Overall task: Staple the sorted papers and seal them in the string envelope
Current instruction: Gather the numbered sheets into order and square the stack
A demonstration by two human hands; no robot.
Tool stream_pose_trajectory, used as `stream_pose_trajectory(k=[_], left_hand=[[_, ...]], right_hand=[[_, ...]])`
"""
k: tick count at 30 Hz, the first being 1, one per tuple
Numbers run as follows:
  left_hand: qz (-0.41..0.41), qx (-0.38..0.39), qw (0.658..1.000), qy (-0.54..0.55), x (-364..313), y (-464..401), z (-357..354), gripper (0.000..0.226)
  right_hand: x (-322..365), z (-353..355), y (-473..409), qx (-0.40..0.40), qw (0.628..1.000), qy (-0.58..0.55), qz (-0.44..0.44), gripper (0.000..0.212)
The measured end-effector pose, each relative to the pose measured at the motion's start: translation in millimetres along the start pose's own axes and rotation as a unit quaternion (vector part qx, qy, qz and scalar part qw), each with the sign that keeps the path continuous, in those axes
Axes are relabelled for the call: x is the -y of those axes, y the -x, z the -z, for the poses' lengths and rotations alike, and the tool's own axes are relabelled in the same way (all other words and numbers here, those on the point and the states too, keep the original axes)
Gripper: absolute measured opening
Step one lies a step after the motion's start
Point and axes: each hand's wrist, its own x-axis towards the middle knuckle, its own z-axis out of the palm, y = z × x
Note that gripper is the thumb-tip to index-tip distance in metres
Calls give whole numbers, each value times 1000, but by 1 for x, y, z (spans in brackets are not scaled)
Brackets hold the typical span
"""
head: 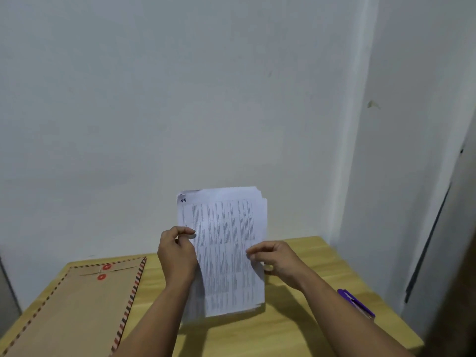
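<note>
A stack of printed white papers [226, 235] stands upright on its bottom edge on the wooden table [296, 328], a handwritten "1" in its top left corner. My left hand [176, 253] grips the stack's left edge, thumb on the front. My right hand [275, 256] pinches the right edge. A brown string envelope [77, 310] with a red-striped border and two red string buttons lies flat at the left of the table. A purple stapler [356, 302] lies near the table's right edge.
A plain white wall [206, 99] rises directly behind the table. A wall corner and a dark vertical strip stand to the right. The table's right edge runs just past the stapler.
</note>
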Motion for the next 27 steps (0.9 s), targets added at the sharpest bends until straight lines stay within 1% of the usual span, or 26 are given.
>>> stream_pose_trajectory(k=[2, 5, 7, 9, 11, 14, 17, 19, 21, 23, 27], left_hand=[[-10, 15, 1000, 22, -2, 0, -5, 34], [-36, 48, 997, 41, -6, -3, -8, 34], [-63, 57, 996, 26, -3, -5, -7, 36], [-87, 65, 994, -26, 7, -3, -6, 35], [-59, 93, 992, -64, 24, 3, -5, 32], [0, 150, 985, -83, 50, 15, -6, 30], [10, 181, 978, -101, 57, 20, -9, 32], [5, 185, 978, -101, 52, 17, -11, 35], [-7, 176, 980, -95, 44, 14, -12, 36], [-21, 166, 981, -97, 39, 14, -10, 32], [-30, 167, 980, -102, 51, 23, -5, 22]], right_hand=[[6, -3, -5, -31, 998, 45, 40, 25], [17, -2, -12, -84, 988, 70, 108, 38], [17, 0, -17, -102, 981, 83, 145, 43], [7, 1, -19, -117, 975, 96, 163, 45], [-13, 0, -18, -120, 976, 102, 149, 48], [-45, -4, -15, -106, 981, 125, 105, 50], [-57, -4, -16, -106, 982, 129, 89, 57], [-53, -2, -18, -115, 981, 125, 96, 59], [-45, 0, -19, -118, 980, 116, 113, 56], [-41, 0, -18, -114, 980, 108, 124, 52], [-49, -6, -13, -100, 982, 110, 118, 47]])
